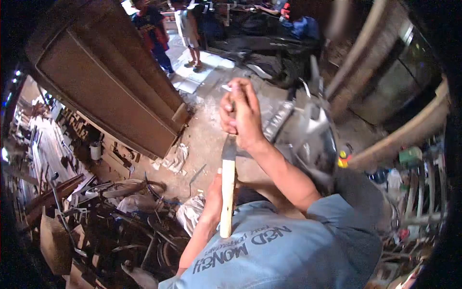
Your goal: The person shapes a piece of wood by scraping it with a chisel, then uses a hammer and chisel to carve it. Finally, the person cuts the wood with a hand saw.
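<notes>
A tool with a long pale wooden handle [227,197] and a dark metal blade [229,148] stands out in front of my chest. My left hand [216,189] is closed beside and behind the handle, its fingers largely hidden by it. Beyond the handle, my right hand [243,108] is raised with its fingers curled together. The blade runs up toward this hand, and its far part is covered by the fingers. A small whitish bit [226,88] shows at the right fingertips; what it is I cannot make out.
A large brown wooden cabinet [110,86] leans at the left. Scrap metal, wood and a wheel [115,189] crowd the lower left. At my right is a blurred motorcycle-like body [308,139]. Two people stand at the back, one in a light top [186,29].
</notes>
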Motion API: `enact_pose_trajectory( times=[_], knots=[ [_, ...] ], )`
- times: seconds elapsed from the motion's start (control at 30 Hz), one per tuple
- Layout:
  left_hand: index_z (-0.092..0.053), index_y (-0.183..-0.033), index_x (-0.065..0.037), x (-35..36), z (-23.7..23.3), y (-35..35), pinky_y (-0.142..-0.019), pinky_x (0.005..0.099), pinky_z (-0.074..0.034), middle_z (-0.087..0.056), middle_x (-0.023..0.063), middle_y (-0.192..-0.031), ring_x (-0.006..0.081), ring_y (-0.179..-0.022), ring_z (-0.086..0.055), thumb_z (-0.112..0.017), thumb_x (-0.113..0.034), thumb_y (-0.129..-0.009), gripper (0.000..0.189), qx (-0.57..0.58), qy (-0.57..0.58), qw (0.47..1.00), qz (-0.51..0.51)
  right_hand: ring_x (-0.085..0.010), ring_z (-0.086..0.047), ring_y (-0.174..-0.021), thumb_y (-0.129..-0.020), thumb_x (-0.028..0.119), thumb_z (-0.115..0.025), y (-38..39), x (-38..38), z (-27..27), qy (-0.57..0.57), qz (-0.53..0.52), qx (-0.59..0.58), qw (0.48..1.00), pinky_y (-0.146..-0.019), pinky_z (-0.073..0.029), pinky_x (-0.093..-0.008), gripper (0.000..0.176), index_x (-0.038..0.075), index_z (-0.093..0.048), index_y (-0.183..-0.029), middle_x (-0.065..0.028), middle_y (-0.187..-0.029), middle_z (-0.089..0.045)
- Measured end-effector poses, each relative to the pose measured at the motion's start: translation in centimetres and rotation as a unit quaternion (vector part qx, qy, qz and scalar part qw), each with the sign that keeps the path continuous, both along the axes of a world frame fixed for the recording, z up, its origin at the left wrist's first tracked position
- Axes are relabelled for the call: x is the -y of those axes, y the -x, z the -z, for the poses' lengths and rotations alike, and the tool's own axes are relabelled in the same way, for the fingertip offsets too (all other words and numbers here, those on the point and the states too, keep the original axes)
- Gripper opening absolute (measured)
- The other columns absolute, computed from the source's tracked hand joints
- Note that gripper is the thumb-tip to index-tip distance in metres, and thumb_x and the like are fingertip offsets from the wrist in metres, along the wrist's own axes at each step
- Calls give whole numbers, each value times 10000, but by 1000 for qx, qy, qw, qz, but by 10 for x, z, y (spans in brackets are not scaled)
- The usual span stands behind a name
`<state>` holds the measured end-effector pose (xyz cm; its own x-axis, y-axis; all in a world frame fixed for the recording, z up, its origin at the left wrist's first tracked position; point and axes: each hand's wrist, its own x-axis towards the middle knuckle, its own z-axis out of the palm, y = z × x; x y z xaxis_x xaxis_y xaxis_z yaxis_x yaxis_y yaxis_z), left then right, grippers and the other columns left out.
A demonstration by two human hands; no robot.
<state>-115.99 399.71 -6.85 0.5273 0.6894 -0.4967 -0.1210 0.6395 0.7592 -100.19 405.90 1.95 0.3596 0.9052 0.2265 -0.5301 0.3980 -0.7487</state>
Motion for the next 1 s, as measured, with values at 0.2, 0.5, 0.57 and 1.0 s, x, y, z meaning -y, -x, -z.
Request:
enact_pose_trajectory(
  times=[0.2, 0.5, 0.57, 1.0],
  knots=[
    [-518, -856, -92, -152, -18, -39, -371, 263, -379, -496, 20, -563, 127, -412, -469, -297, -486, -987, 470, -34, -29, 999, -2, -57, -331, -374, -1010, 292, -395, -31, -150, 0, -22, 53, 70, 996, -296, -277, -210, 179, 126, -390, -944, -5, -634, -384],
    [-538, -831, -95, -338, -5, -87, -351, 250, -383, -492, 13, -563, 115, -411, -461, -293, -468, -990, 474, -61, -35, 993, 96, -87, -389, -327, -973, 205, -486, -94, -314, 8, -68, 196, 113, 972, -307, -319, -251, 192, 42, -418, -898, -30, -517, -439],
    [-549, -863, -98, -384, 3, -91, -358, 244, -373, -503, 16, -593, 113, -435, -467, -333, -476, -974, 450, -68, -15, 989, 134, -90, -390, -329, -974, 213, -480, -97, -342, 16, -78, 227, 138, 961, -308, -319, -253, 201, 40, -416, -894, -31, -520, -437],
    [-518, -1007, -96, -588, 2, -135, -318, 241, -418, -520, 35, -621, 112, -429, -501, -312, -564, -949, 514, -49, -1, 925, 376, -121, -401, -329, -971, 282, -501, -155, -486, 26, -20, 379, 13, 925, -305, -379, -297, 136, 148, -482, -959, -16, -554, -427]
  ],
)
